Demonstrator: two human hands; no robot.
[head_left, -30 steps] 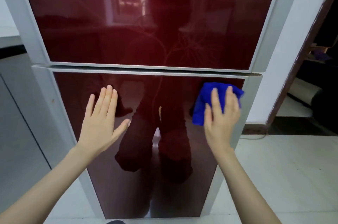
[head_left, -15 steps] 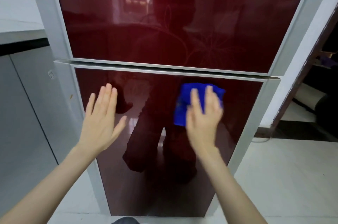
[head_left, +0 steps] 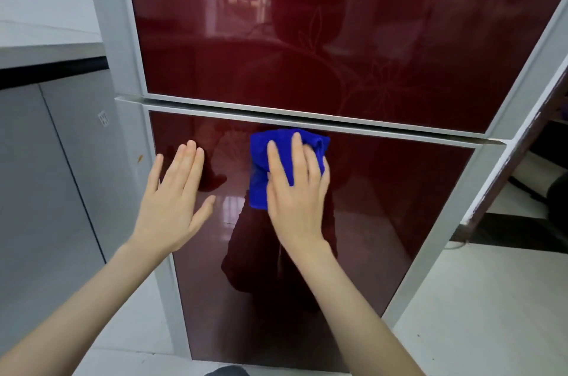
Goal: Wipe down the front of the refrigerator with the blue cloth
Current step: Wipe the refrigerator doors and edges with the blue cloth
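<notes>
The refrigerator (head_left: 399, 191) fills the view, with glossy dark red doors in a silver frame. A silver handle strip (head_left: 384, 129) divides the upper door from the lower one. My right hand (head_left: 296, 194) presses a folded blue cloth (head_left: 259, 172) flat against the lower door, just under the strip, with straight fingers spread over it. My left hand (head_left: 172, 203) lies flat and open on the left part of the same door, fingers pointing up. The cloth's lower right part is hidden under my hand.
A grey cabinet (head_left: 46, 191) with a pale worktop stands against the refrigerator's left side. On the right there is a white wall edge and a dark doorway (head_left: 538, 191). Pale floor tiles (head_left: 476, 314) spread below at the right.
My right hand has slid the blue cloth leftward along the top of the lower door, from its right edge to near the middle. My left hand has stayed flat in place.
</notes>
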